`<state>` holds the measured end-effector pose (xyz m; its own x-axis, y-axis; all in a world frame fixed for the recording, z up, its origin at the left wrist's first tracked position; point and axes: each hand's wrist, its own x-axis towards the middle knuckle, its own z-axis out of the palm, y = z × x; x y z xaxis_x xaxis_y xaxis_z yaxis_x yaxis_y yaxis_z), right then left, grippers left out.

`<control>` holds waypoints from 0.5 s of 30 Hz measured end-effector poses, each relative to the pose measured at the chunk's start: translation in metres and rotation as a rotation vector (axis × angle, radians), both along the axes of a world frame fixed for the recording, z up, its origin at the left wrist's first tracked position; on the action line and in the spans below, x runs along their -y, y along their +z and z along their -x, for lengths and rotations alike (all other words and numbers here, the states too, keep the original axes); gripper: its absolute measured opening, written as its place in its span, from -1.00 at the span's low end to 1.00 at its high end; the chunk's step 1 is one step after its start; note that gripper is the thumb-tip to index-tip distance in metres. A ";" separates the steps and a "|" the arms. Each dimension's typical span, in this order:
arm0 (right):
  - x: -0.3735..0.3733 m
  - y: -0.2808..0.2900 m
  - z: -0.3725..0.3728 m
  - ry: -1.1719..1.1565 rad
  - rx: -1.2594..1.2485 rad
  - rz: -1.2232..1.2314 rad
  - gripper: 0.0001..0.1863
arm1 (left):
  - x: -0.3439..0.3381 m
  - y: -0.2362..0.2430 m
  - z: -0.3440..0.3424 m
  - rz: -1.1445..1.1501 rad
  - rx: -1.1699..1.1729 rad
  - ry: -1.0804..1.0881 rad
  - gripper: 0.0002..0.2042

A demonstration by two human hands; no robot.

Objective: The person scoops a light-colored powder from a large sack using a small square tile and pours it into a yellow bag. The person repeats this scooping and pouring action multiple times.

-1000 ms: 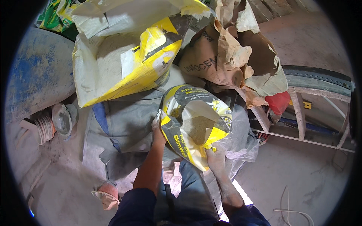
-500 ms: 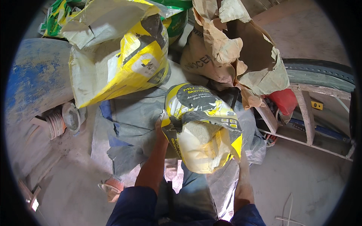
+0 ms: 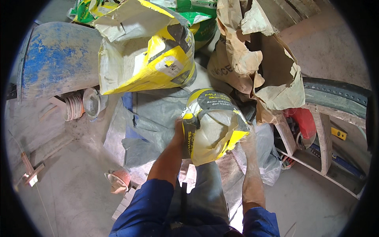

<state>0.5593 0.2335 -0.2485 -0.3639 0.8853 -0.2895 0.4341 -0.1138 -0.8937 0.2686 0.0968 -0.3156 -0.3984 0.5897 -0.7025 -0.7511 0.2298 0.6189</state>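
An opened yellow, black and white bag (image 3: 215,104) stands at the centre in front of my legs. Its torn mouth gapes toward me, with pale powder visible inside. My left hand (image 3: 180,128) clasps the bag's left side, the fingers mostly hidden behind it. On the right side, my dust-coated right hand (image 3: 247,141) holds the bag near its torn edge; its fingertips are hard to make out. A larger opened yellow and white sack (image 3: 162,59) leans beyond it to the left. Beyond it to the right is a torn brown paper sack (image 3: 233,65).
A blue, dust-streaked drum (image 3: 59,59) lies at left beside a coil of cord (image 3: 74,106). Grey plastic sheeting (image 3: 154,126) spreads beneath the bags. At right is a wooden frame (image 3: 323,138) with a red object (image 3: 304,122) and a yellow level (image 3: 338,133). Green bags (image 3: 199,19) stand behind.
The view has shifted, so the surroundings appear farther right. Between my hands, the bag has tilted and its mouth has risen a little, showing less powder. Both hands stay at its sides.
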 end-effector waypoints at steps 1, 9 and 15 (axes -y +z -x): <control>-0.001 -0.001 0.000 0.019 0.030 -0.055 -0.58 | -0.001 -0.002 -0.001 0.023 -0.105 -0.067 -0.80; 0.002 -0.008 0.002 -0.067 -0.034 0.099 -0.45 | 0.002 -0.025 0.007 -0.039 -1.287 -0.716 -0.81; 0.003 -0.002 0.008 -0.055 0.115 0.076 -0.52 | -0.011 0.002 0.001 0.027 -1.134 -0.637 -0.82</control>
<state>0.5516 0.2307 -0.2504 -0.2759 0.8770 -0.3933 0.5242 -0.2057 -0.8264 0.2676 0.1078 -0.3135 -0.4315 0.8849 -0.1757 0.4296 0.3727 0.8225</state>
